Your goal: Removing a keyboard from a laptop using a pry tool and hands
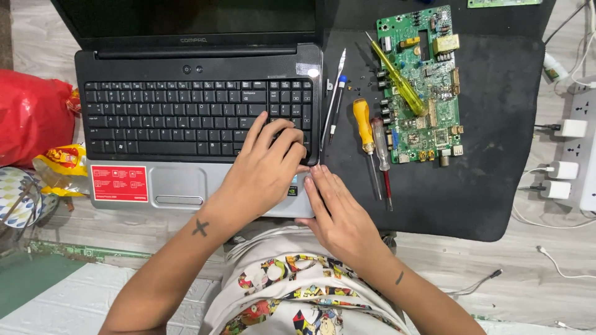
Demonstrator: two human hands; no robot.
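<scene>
Now both hands [267, 170] — laptop [198, 118], hinge far

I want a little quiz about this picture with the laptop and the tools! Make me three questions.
1. True or false: the left hand rests on the laptop keyboard's right end.
2. Which tool lies across the green circuit board? A) yellow see-through screwdriver B) hammer C) scissors
3. Fill in: the right hand presses the laptop's front right ____.

Key:
1. True; its fingers lie on the keys.
2. A; the orange-handled screwdriver lies beside the board on the black mat.
3. corner
</scene>
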